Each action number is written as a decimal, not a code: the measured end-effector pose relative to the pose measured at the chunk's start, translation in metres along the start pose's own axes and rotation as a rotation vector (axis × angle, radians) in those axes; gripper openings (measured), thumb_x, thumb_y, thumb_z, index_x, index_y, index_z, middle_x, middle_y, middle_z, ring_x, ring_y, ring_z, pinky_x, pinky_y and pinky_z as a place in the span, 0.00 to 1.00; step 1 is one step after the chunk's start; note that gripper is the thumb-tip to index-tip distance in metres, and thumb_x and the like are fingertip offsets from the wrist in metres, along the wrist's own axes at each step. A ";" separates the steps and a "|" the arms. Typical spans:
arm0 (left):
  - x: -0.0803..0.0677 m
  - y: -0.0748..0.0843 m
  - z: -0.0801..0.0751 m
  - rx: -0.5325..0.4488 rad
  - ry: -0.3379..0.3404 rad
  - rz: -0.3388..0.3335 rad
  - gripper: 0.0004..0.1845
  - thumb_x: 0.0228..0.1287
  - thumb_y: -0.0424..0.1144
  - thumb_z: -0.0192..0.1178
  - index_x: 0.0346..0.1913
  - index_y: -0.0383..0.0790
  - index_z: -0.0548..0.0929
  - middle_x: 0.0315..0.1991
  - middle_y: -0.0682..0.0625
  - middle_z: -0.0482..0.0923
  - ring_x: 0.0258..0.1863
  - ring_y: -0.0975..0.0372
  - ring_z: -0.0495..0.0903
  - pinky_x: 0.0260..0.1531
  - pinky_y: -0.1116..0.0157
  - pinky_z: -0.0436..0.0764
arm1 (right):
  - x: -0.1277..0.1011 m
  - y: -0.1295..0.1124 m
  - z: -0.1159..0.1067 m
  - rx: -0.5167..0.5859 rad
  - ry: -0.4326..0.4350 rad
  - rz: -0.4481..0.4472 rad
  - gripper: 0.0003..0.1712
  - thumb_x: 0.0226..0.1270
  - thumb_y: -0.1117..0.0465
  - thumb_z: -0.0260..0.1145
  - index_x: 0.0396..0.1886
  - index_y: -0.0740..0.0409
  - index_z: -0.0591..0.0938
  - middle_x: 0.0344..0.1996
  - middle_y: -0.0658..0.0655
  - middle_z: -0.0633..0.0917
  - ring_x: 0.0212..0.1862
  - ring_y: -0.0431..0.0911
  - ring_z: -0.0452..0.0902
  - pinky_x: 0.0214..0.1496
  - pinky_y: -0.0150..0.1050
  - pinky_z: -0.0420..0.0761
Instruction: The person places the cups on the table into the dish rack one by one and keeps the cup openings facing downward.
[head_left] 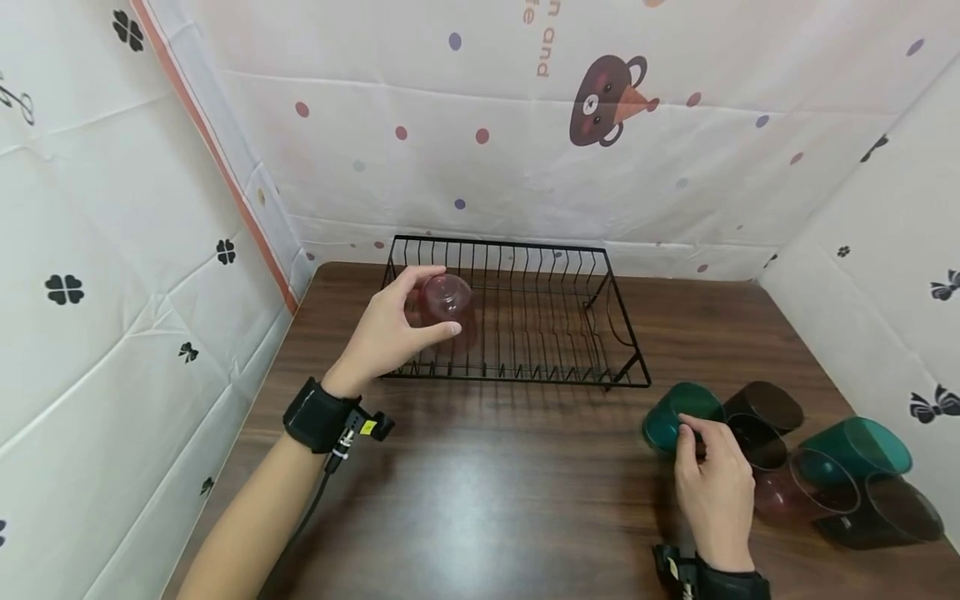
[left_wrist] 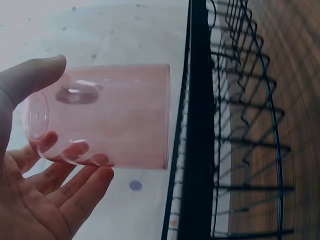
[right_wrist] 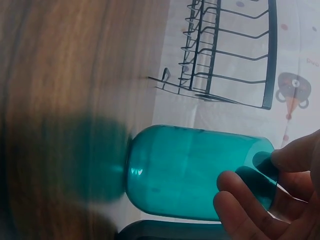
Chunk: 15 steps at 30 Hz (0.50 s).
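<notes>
Over the left end of the black wire dish rack [head_left: 627, 333], my left hand [head_left: 386, 333] grips a clear pink glass [left_wrist: 125, 115]. The glass is upside down, its base up by the palm and its open rim facing the rack. Thumb and fingers lie on opposite sides of it. At the right, my right hand [head_left: 716, 479] pinches the rim of a green glass [right_wrist: 185, 170] between thumb and fingers. That glass stands upright, its bottom at the wooden table [head_left: 450, 492].
Beside the held green glass stand several more: brown glasses [head_left: 776, 404], another green glass [head_left: 855, 442], a pink glass [head_left: 783, 496] and a dark glass [head_left: 862, 525] at the far right. Printed cloth walls [head_left: 360, 167] close off the table's back and sides.
</notes>
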<state>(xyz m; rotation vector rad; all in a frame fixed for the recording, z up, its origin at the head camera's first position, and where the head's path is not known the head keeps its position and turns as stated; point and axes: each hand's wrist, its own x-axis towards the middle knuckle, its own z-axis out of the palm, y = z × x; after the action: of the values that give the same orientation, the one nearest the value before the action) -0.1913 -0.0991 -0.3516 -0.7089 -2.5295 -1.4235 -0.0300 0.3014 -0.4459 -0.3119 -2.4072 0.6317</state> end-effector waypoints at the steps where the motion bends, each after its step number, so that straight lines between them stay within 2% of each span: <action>1: 0.002 -0.003 -0.001 -0.001 -0.002 -0.003 0.40 0.57 0.49 0.76 0.72 0.56 0.70 0.62 0.52 0.77 0.51 0.57 0.81 0.46 0.53 0.87 | 0.000 0.000 0.000 0.000 -0.001 0.003 0.13 0.75 0.63 0.62 0.52 0.61 0.87 0.47 0.62 0.86 0.39 0.55 0.83 0.33 0.22 0.65; 7: 0.012 -0.014 -0.005 -0.006 -0.013 -0.035 0.40 0.58 0.49 0.76 0.72 0.54 0.69 0.65 0.51 0.75 0.56 0.56 0.80 0.51 0.54 0.86 | -0.001 0.001 -0.001 0.007 -0.001 -0.003 0.12 0.75 0.63 0.62 0.52 0.62 0.87 0.47 0.62 0.86 0.40 0.55 0.84 0.35 0.18 0.64; 13: 0.020 -0.020 -0.009 0.013 -0.017 -0.056 0.40 0.58 0.50 0.76 0.72 0.57 0.69 0.65 0.52 0.75 0.57 0.57 0.80 0.51 0.54 0.86 | -0.001 0.003 0.001 0.013 0.005 -0.016 0.12 0.75 0.63 0.62 0.51 0.63 0.86 0.47 0.62 0.86 0.40 0.55 0.83 0.36 0.20 0.66; 15: 0.023 -0.021 -0.010 0.017 -0.022 -0.058 0.40 0.58 0.50 0.75 0.72 0.55 0.69 0.65 0.52 0.76 0.56 0.57 0.80 0.51 0.53 0.85 | -0.001 0.004 0.001 0.007 0.004 -0.013 0.12 0.76 0.63 0.61 0.51 0.63 0.86 0.46 0.62 0.86 0.40 0.55 0.83 0.35 0.22 0.67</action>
<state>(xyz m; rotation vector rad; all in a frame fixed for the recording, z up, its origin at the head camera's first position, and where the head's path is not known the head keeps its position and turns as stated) -0.2226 -0.1093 -0.3544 -0.6571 -2.5961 -1.4176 -0.0293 0.3040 -0.4489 -0.2939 -2.4008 0.6323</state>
